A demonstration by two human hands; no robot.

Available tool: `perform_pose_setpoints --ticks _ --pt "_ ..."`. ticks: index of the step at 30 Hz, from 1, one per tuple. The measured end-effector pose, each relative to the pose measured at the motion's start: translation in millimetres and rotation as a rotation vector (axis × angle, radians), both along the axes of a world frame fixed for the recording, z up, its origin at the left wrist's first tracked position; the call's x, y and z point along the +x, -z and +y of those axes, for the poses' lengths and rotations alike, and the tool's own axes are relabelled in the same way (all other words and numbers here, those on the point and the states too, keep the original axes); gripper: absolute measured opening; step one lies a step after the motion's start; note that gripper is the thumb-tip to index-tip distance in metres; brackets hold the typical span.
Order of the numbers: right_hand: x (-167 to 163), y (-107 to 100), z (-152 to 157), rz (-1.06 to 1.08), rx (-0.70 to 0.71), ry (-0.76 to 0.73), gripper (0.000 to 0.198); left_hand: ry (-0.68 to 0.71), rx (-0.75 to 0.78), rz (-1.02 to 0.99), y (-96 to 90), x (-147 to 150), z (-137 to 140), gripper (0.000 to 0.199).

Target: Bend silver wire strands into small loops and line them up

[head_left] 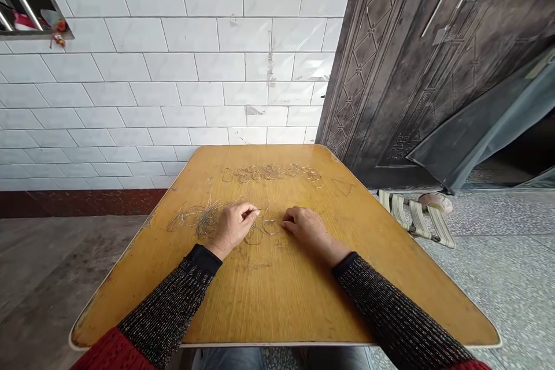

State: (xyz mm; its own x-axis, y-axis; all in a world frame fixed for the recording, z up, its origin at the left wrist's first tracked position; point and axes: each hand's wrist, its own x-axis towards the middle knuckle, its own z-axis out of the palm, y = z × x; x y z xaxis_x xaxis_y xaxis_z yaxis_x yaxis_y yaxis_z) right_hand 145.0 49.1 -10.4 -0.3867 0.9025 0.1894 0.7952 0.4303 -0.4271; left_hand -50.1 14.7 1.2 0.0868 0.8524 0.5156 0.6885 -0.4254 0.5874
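My left hand (233, 226) rests on the yellow wooden table (277, 306) with its fingers pinched on a thin wire (259, 212) at the edge of a loose wire tangle (197, 218). My right hand (303, 225) lies knuckles up just to the right, fingertips touching a small wire ring (272, 226). Another wire loop (254, 237) lies between the two hands. Whether the right hand grips the ring is hidden by the fingers. Both forearms wear dark knit sleeves.
A row of several finished wire rings (272, 173) lies near the table's far edge. A white tiled wall stands behind, a dark embossed metal door (390, 69) to the right, and a striped folding stool (416, 217) on the floor beside the table.
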Motion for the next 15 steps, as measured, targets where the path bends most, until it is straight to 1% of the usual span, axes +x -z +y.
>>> perform_pose_setpoints --ticks 5,9,12,15 --pt "-1 2 -3 -0.084 0.025 0.023 0.013 0.070 0.037 0.169 2.7 5 -2 0.015" --pt "5 -3 -9 -0.087 0.028 0.024 0.013 0.085 0.063 0.213 3.5 7 -3 0.015" --pt "9 -8 -14 -0.110 0.039 -0.022 0.013 0.129 0.038 0.248 4.9 9 -4 0.014" --pt "10 -8 -16 -0.168 0.045 -0.045 0.013 0.169 0.004 0.285 8.1 9 -5 0.012"
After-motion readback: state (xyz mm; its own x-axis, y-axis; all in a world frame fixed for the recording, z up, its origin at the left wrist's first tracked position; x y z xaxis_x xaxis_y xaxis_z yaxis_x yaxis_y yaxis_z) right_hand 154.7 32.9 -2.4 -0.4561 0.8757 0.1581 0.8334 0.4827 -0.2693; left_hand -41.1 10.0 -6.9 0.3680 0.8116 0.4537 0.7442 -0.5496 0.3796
